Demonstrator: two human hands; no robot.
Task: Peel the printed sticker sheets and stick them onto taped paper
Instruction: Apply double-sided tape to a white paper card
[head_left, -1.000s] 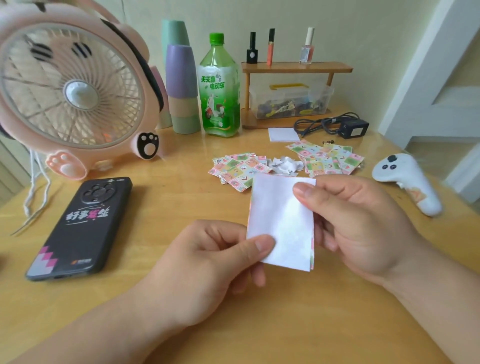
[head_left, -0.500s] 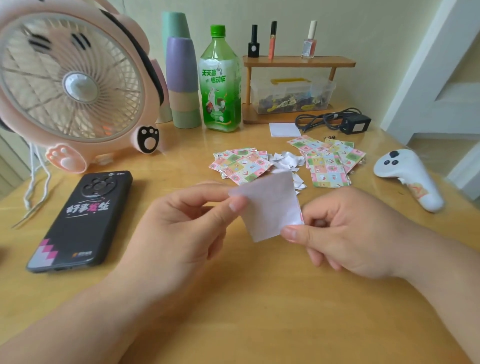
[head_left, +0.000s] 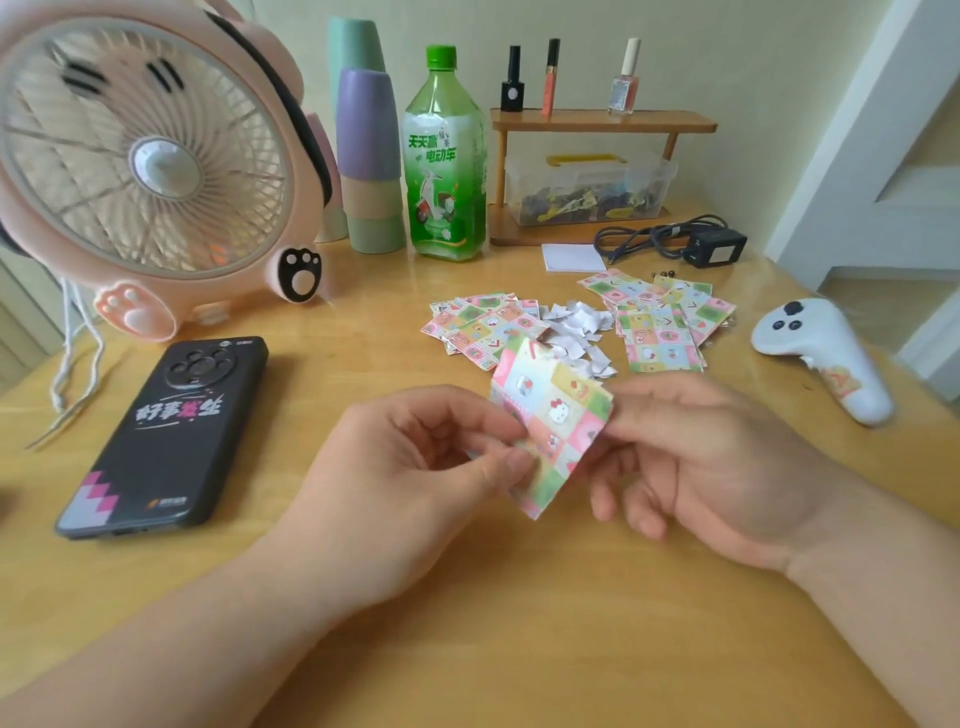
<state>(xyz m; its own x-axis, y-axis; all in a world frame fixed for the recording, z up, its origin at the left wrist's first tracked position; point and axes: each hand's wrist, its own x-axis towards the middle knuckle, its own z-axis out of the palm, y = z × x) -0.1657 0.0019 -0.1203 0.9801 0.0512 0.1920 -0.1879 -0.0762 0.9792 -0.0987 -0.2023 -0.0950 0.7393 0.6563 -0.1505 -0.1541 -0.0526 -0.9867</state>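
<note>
Sticker sheet (head_left: 550, 415), printed side showing, is hanging just above the surface (head_left: 467, 623), the left hand (head_left: 415, 467) pinching its left edge and the right hand (head_left: 717, 467) holding its right corner. Tugging unevenly is likely risking a tear or the sticky face folding onto itself. Fingers (head_left: 498, 464) are hiding whether any backing is lifting, and among the printed piles (head_left: 483, 327) and white scraps (head_left: 576, 332) beyond, no taped paper is showing clearly.
</note>
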